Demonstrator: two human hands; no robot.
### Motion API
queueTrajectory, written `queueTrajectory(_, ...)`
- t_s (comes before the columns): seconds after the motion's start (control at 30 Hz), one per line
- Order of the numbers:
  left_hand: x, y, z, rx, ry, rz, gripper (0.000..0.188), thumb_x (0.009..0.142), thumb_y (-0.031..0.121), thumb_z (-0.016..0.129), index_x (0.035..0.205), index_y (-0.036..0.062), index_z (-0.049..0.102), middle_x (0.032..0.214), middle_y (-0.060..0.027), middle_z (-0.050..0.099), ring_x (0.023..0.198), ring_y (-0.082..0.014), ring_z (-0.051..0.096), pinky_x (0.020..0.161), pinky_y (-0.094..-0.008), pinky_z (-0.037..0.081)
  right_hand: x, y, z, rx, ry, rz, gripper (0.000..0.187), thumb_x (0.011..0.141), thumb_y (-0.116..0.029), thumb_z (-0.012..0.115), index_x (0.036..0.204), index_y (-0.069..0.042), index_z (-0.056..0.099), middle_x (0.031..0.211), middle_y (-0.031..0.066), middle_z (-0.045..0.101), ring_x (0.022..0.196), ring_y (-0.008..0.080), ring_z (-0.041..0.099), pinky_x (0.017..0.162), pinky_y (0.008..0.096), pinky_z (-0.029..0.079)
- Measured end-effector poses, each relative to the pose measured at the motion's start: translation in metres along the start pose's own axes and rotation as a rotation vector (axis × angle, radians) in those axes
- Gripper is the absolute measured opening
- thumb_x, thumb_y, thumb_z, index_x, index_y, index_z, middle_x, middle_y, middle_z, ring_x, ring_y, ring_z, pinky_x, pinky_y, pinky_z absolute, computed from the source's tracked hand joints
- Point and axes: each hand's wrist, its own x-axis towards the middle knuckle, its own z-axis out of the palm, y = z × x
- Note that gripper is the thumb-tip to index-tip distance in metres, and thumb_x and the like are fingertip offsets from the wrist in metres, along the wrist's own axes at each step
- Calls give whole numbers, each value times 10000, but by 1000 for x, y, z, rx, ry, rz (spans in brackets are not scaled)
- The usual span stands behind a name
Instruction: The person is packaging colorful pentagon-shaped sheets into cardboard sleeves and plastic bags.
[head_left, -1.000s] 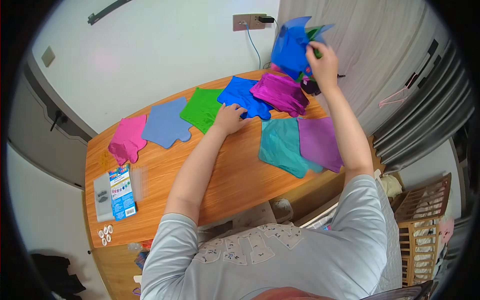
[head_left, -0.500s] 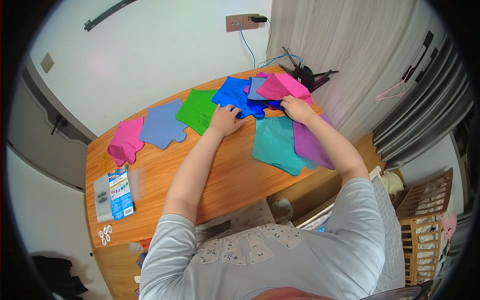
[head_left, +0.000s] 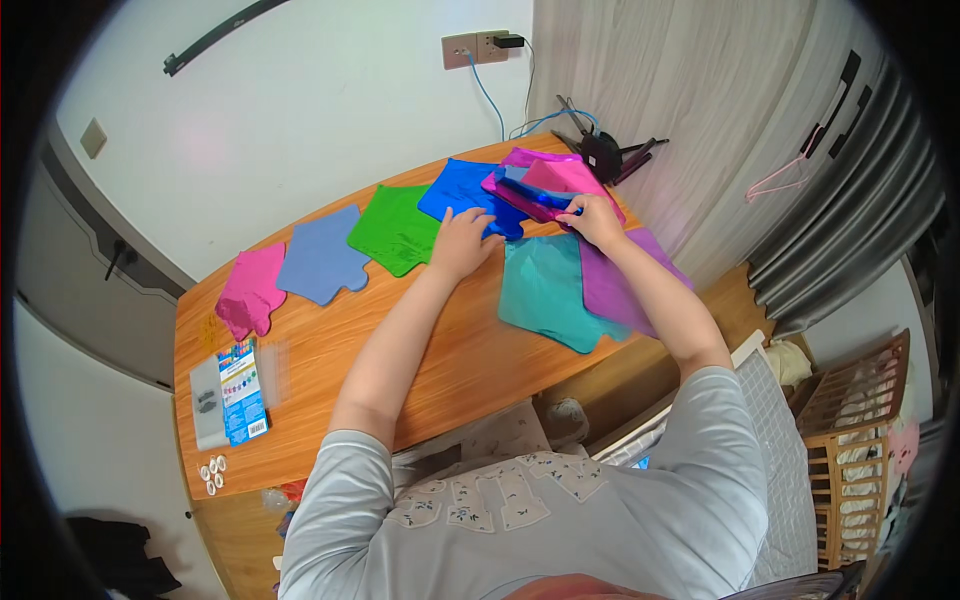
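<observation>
Head view: colored sheets lie across a wooden bench (head_left: 440, 365). At center, the left hand (head_left: 463, 245) rests, fingers loose and spread, on the lower edge of a blue sheet (head_left: 455, 185). Right of center, the right hand (head_left: 597, 220) has its fingers pinched on a shiny dark-blue sheet (head_left: 546, 195) among pink sheets (head_left: 572, 177). Below it lie a teal sheet (head_left: 545, 285) and a purple sheet (head_left: 618, 283).

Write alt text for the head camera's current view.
A person's right hand grips the edge of a pink, magenta and blue pile on a wooden table, while the left hand touches a blue sheet. A green sheet, grey-blue sheet and pink sheet lie farther left; a teal sheet and purple sheet lie near right.
</observation>
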Motion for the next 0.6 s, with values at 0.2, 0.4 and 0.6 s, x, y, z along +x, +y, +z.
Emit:
queueTrajectory(0.2,30,49,13,-252,128,174,492,802,273,798,1252,128,664,1211,-64,641,1161,-281,590,995,-491,459,3,-22,-8,45,-15,159,334,716,-257,908,797,9,724,766,160,701,721,257,677,679,374,511)
queueTrajectory(0.4,38,58,11,-71,263,231,378,783,248,794,1129,150,676,1133,-19,650,1097,-237,602,899,-422,445,-9,-35,-12,151,-86,104,334,754,-274,894,825,10,734,781,123,712,725,194,666,690,347,513)
queueTrajectory(0.6,38,50,-1,135,276,360,293,772,243,783,1025,176,651,1089,8,642,1085,-199,587,902,-406,416,-11,-31,-18,476,-122,23,303,818,-284,848,868,0,753,804,97,727,748,163,663,712,329,517)
